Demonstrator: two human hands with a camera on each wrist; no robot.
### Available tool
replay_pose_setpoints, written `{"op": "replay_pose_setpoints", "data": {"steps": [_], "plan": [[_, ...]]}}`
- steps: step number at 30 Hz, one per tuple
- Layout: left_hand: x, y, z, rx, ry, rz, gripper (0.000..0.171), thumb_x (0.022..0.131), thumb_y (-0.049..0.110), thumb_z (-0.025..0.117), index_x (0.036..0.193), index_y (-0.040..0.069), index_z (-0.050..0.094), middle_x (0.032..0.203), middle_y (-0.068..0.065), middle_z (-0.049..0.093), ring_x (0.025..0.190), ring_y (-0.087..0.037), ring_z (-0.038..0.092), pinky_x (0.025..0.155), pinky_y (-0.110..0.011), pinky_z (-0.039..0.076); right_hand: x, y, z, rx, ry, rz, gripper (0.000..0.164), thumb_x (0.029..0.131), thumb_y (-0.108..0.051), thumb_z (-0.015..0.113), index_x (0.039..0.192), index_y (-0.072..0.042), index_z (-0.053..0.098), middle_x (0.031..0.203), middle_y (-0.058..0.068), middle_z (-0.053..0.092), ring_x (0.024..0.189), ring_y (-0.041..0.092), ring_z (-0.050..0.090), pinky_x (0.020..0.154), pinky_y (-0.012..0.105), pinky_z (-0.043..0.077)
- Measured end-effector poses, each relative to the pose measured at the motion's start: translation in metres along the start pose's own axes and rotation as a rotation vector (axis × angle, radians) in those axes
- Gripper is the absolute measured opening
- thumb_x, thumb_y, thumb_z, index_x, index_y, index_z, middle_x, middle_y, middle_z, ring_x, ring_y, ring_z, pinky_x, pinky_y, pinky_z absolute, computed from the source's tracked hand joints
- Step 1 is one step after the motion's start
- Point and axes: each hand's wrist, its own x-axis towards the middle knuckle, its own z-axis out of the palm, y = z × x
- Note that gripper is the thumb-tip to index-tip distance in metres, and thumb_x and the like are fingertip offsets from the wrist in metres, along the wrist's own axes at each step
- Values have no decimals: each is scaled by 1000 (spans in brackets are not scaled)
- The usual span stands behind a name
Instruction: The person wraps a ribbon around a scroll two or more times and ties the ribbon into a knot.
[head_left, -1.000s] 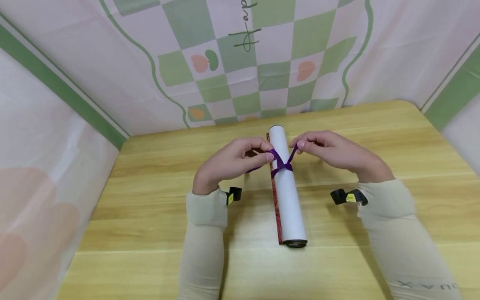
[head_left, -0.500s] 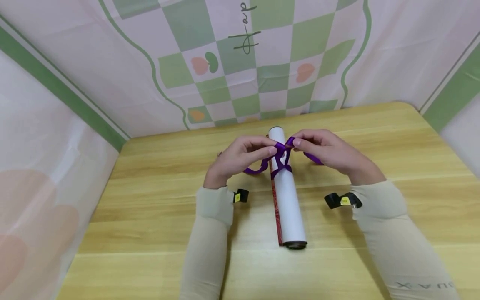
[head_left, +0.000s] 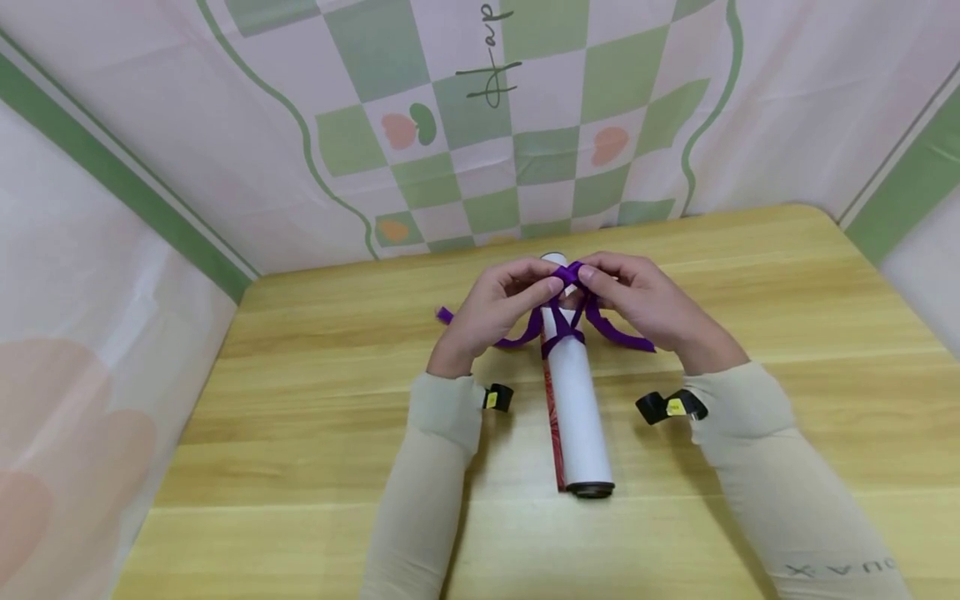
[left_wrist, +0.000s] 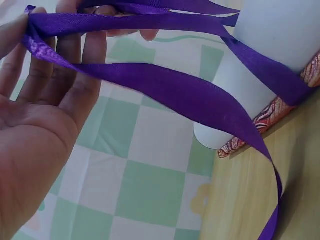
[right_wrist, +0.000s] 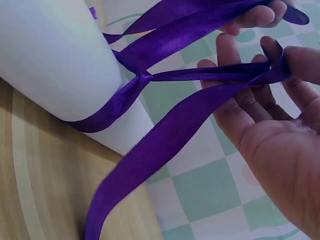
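A white rolled scroll (head_left: 585, 417) lies lengthwise on the table, with a red patterned edge (head_left: 553, 425) along its left side and a dark round cap at the near end. Purple ribbon (right_wrist: 175, 125) circles its middle, with a small knot (right_wrist: 143, 76) on top. Over the far half of the scroll, my left hand (head_left: 498, 304) pinches one folded loop of the ribbon between thumb and fingers. My right hand (head_left: 648, 300) pinches a second loop, the two held close together. A loose ribbon tail (left_wrist: 175, 90) hangs from the left loop, and another droops to the right.
The wooden table (head_left: 300, 433) extends on both sides of the scroll. A checkered green and white cloth (head_left: 547, 158) hangs behind its far edge. Black wrist cameras stick out from both sleeves, the left wrist camera (head_left: 498, 397) and the right wrist camera (head_left: 660, 407).
Both hands have come together and moved slightly farther away over the scroll. The ribbon ends they pinched are now folded into two loops, with tails hanging out at both sides.
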Motion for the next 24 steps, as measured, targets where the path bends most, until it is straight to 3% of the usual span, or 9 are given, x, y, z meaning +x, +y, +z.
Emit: {"op": "replay_pose_setpoints", "data": {"steps": [3, 8, 13, 18, 24], "plan": [[0, -1, 0, -1, 16, -18, 27, 94, 15, 57, 108, -6, 63, 94, -13, 65, 81, -24, 63, 74, -34, 53, 1, 2, 1, -12, 31, 12, 37, 100, -28, 44, 114, 3, 59, 96, 15, 64, 84, 25, 62, 79, 29, 53], [1, -4, 1, 11, -19, -59, 25, 94, 17, 56, 104, -4, 64, 84, -16, 61, 69, -30, 59, 59, -34, 50, 2, 5, 2, -96, 161, 88, 41, 97, -36, 49, 112, -1, 63, 81, 9, 60, 70, 22, 56, 62, 27, 49], [1, -6, 4, 57, -43, -102, 27, 93, 24, 58, 101, -1, 66, 85, -15, 60, 65, -26, 57, 58, -33, 48, 2, 7, 0, 20, 263, 98, 41, 93, -36, 55, 112, -1, 65, 85, 8, 62, 66, 14, 57, 64, 24, 52], [1, -9, 3, 82, -41, -123, 29, 93, 28, 59, 101, 1, 66, 83, -9, 58, 64, -22, 55, 59, -31, 48, 3, 7, -2, 143, 274, 37, 28, 93, -28, 56, 105, -4, 66, 85, 4, 60, 67, 12, 57, 67, 22, 53], [-1, -13, -3, 138, -79, -164, 29, 92, 31, 59, 99, 4, 67, 85, -10, 56, 62, -22, 47, 55, -29, 41, 3, 9, -4, 58, 254, 104, 41, 94, -32, 55, 112, 3, 63, 75, 2, 49, 64, 13, 46, 57, 21, 44]]}}
